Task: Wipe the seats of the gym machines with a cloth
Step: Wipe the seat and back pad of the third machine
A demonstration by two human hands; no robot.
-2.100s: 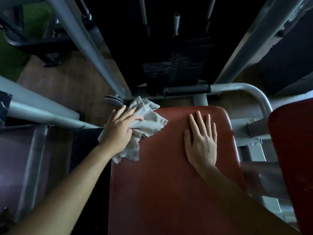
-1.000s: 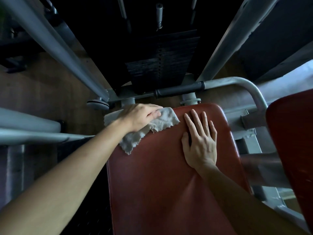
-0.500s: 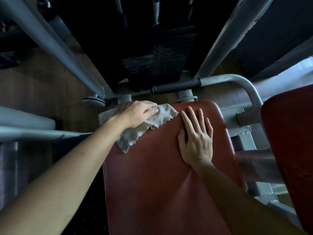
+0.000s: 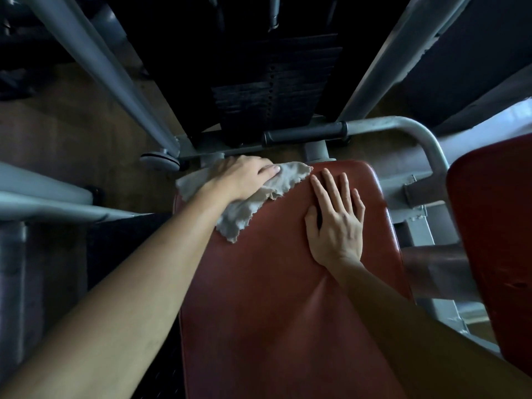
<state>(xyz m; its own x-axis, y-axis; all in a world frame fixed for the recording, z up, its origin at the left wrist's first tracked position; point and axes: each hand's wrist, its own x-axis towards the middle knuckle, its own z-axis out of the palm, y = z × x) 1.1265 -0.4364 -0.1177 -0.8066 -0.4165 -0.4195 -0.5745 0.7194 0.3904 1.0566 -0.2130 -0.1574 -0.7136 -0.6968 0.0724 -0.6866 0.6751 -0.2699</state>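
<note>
1. Dim gym corner with a wooden floor (image 4: 72,133). Grey frame tubes (image 4: 109,73) run up both sides, a black weight stack (image 4: 273,90) sits dead ahead, and a rubber-gripped handle bar (image 4: 305,136) sits just past the seat.
2. The red seat (image 4: 273,298) fills the middle of the view. A 2nd red pad (image 4: 495,226) sits off to the right, apart from it.
3. The left hand (image 4: 244,180) is palm down on the cloth (image 4: 239,217) at the seat's far left corner. Its fingers curl over the bunched fabric and the thumb pins it from the top. The cloth is pale and frayed. 1 tip lies on the seat toward the person, and another bit pokes out past the seat's left edge.
4. The right hand (image 4: 335,223) is flat on the far right part of the seat with its fingers spread, holding nothing. It's just beside the cloth's frayed tip but not on it. Looks like bracing to me.
5. My read is that this is the wiping step on this seat, working the far corner. Most of the pad has no cloth on it, and in this light I can't tell which parts are already clean.
6. The next move probably calls for dragging the cloth across the far edge or pulling it back toward the body. Either way the right hand sits in the path, so it'd need to lift or slide off. Flattening the bunched cloth would cover more seat per pass.
</note>
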